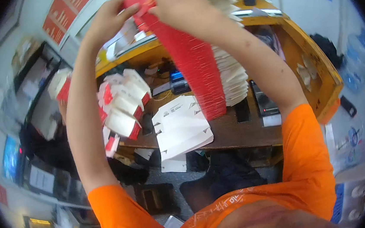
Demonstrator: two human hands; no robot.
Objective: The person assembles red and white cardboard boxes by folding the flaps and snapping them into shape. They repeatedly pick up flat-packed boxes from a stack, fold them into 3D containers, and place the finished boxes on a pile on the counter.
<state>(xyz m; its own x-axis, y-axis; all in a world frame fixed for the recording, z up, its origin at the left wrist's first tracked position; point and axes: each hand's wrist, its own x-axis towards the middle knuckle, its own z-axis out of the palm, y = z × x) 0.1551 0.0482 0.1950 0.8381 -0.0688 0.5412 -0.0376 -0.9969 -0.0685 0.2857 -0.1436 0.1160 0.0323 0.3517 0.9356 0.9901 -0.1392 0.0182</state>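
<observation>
A tall stack of nested red-and-white paper cartons (191, 65) rises from the wooden desk and leans to the left toward its top. Both my arms reach up to that top. My left hand (111, 20) grips the edge of a red carton (140, 2) there, thumb pressed against it. On the other side my right hand (173, 4) is closed on the same carton, its fingers partly cut off by the upper edge of the view. Flat white carton blanks (181, 125) lie in front of the stack's base.
Several folded red-and-white cartons (123, 104) are heaped left on the desk (245, 136). Another person's hand (62, 109) holds a carton (60, 85) at far left. A second pale stack (233, 77) stands behind the red one. A black device (263, 98) lies right, inside the raised wooden side panel (317, 63).
</observation>
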